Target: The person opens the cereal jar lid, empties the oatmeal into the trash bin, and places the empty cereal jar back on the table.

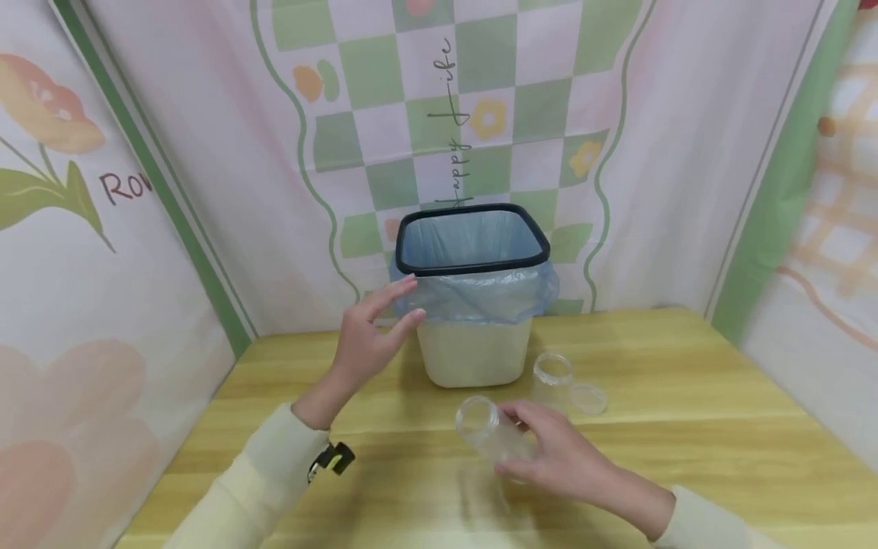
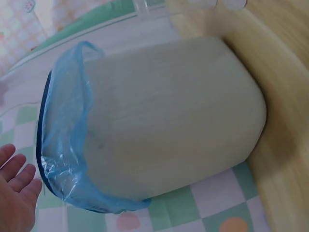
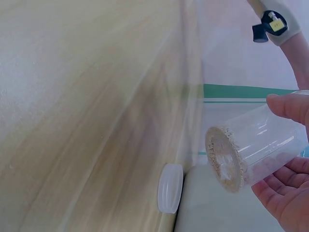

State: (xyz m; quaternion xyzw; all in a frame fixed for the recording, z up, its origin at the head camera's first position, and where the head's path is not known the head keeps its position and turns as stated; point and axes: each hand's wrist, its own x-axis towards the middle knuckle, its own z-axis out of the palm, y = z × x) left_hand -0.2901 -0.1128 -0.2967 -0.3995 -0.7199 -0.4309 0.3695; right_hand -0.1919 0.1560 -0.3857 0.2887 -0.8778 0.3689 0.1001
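My right hand [image 1: 559, 454] grips a clear plastic jar [image 1: 497, 435], tilted above the table with its round mouth toward the bin. In the right wrist view, beige crumbs or powder line the bottom of the held jar [image 3: 241, 152]. Beside the rim of a cream bin [image 1: 473, 354] my left hand [image 1: 366, 335] is raised, fingers extended. From the left wrist, that hand [image 2: 19, 193] appears slightly apart from the blue bag [image 2: 67, 130] lining the bin, and it holds nothing.
A second clear jar [image 1: 552, 374] stands right of the bin, with a round clear lid [image 1: 588, 398] beside it. The right wrist view has a whitish lid [image 3: 170, 188] flat on the wooden table [image 1: 652, 381]. A patterned curtain [image 1: 466, 99] hangs close behind the bin.
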